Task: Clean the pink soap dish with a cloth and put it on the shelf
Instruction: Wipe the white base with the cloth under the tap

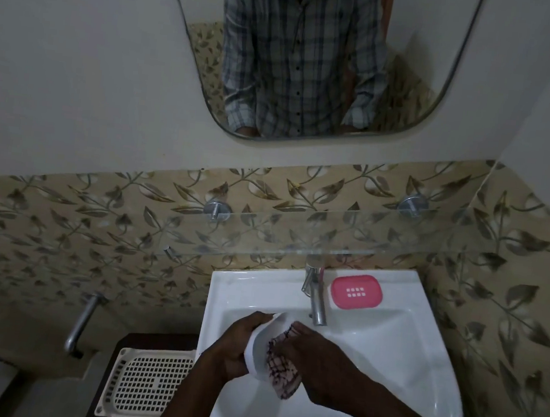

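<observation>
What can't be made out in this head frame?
Head view only:
1. White piece: its inside is covered by the cloth and right hand, its back by the left hand.
2. Pink dish: too small and dim to judge clean or dirty.
3. Shelf: clear glass, ends lost against the tiles.

soap dish (357, 292) on sink (435, 375) rim, right of tap (315, 296) | shelf (364, 240) above sink | basket (146, 384) left of sink

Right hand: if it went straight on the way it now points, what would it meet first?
The white dish held by the left hand. The right hand, holding the checked cloth, points up-left into it, so the cloth would press the dish first; exact depth is unclear.
</observation>
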The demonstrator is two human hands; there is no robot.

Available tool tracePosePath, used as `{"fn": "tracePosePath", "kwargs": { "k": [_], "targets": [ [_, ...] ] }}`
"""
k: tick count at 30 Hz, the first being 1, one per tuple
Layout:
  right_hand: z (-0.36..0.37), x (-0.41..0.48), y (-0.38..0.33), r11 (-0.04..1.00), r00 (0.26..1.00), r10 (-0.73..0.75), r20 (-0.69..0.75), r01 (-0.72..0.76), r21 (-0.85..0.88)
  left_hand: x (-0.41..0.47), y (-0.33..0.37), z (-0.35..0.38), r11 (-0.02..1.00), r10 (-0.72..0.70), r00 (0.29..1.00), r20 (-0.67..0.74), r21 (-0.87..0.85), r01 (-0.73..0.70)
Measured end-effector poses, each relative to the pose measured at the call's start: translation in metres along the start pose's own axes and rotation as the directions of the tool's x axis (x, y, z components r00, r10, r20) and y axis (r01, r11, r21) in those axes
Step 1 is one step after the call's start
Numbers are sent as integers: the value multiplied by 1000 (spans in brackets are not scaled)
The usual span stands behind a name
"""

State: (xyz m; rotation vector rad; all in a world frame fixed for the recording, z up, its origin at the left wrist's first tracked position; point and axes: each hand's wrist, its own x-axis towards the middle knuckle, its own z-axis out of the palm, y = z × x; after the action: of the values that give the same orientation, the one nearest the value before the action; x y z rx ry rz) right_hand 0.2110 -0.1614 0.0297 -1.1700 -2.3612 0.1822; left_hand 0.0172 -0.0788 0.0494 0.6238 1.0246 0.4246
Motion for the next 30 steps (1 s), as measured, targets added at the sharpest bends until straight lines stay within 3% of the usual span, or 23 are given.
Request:
{"fn": "tracePosePath", "kwargs": {
  "k": [2, 4, 6, 8, 10, 13, 15, 16, 17, 18, 19, 20, 21, 22, 23, 24, 25, 26, 28, 30],
  "targets": [
    [1, 4, -16, 964, 989, 140, 49, -147, 222, 2, -9, 6, 999, 40, 996, -76, 26, -38],
    [-7, 15, -33, 824, 911, 378, 162, -411, 390, 4, -14, 14, 998, 63, 987, -146, 12, -62],
    [-12, 29, -39, 555, 770, 595, 231, -601, 575, 7, -19, 20, 989, 134, 978, -162, 87, -121],
    [-18, 40, -38, 164, 579, 736, 352, -657, 736, 6, -19, 27, 957, 269, 950, -161, 150, -246],
    [-24, 46, -34, -134, 452, 773, 444, -568, 812, 3, -17, 32, 881, 447, 887, -119, 227, -414],
    [-33, 53, -29, -563, 342, 705, 622, -264, 783, 0, -21, 28, 726, 622, 783, 32, 352, -591],
    [-38, 54, -22, -707, 349, 645, 680, -63, 704, -1, -21, 30, 700, 631, 771, 82, 368, -612],
    [-40, 53, -20, -721, 352, 650, 673, 7, 693, -3, -20, 31, 747, 596, 800, 62, 321, -582],
    [-43, 52, -19, -682, 353, 691, 631, 28, 731, -4, -17, 32, 815, 546, 837, 25, 213, -538],
    [-45, 49, -19, -574, 340, 772, 537, 10, 818, -2, -15, 31, 877, 475, 880, -13, 98, -471],
    [-46, 44, -19, -373, 330, 868, 371, -61, 926, -3, -9, 32, 928, 372, 928, -8, 2, -372],
    [-46, 37, -19, -73, 363, 923, 129, -165, 984, -4, -5, 28, 965, 256, 966, 15, -66, -255],
    [-48, 29, -16, 289, 455, 879, -143, -271, 918, -3, -3, 25, 983, 152, 987, 54, -115, -145],
    [-50, 23, -11, 648, 613, 695, -375, -309, 696, -3, -1, 21, 989, 94, 993, 77, -125, -84],
    [-51, 17, -2, 900, 782, 402, -477, -240, 365, -3, 3, 19, 991, 49, 995, 87, -125, -38],
    [-51, 15, 8, 994, 908, 109, -405, -96, 53, -3, 5, 19, 992, 39, 996, 86, -122, -28],
    [-49, 15, 13, 986, 967, -86, -241, 48, -161, -3, 6, 21, 994, 23, 995, 101, -109, -12],
    [-47, 14, 16, 954, 981, -157, -111, 122, -272, -1, 6, 23, 994, -5, 996, 86, -111, 14],
    [-34, 18, 16, 948, 996, -67, -63, 43, -315, 2, 8, 26, 993, 46, 998, 40, -113, -41],
    [-24, 20, 11, 971, 975, 171, -140, -191, -144, 7, 9, 29, 988, 154, 988, -22, 6, -154]
  ]
}}
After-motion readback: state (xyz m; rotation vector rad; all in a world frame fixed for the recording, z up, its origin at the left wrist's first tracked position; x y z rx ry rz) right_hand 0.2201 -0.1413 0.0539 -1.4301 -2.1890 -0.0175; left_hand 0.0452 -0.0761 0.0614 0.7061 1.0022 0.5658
